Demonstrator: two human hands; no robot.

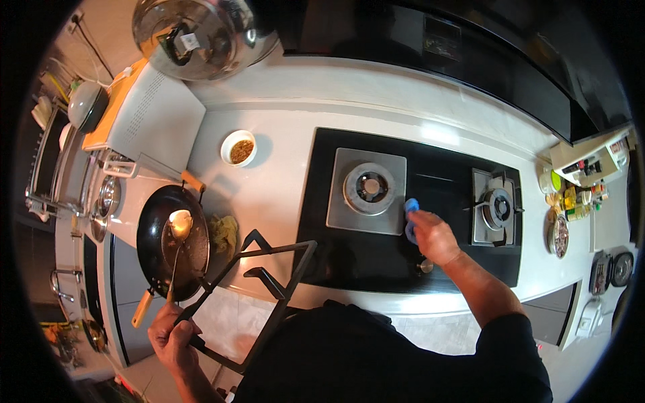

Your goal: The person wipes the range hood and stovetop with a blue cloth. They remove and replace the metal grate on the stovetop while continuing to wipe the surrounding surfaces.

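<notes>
My left hand [174, 336] grips a black square pan support [297, 274] by one side, tilted in the air off the front edge of the counter. My right hand [434, 237] holds a blue cloth [411, 205] against the black gas hob [363, 262], just right of the left burner's steel plate [342, 221]. The left burner [371, 188] stands bare, with no support over it. Around the right burner [499, 207] a support is in place. A control knob [426, 265] lies below my right hand.
Left of the hob are a wok [151, 226] holding a ladle [176, 267], a yellowish rag [224, 234] and a white bowl of brown seasoning [239, 148]. A white appliance [146, 111] stands behind. Bottles [574, 201] and a dish [559, 237] sit at right, under a black range hood [403, 35].
</notes>
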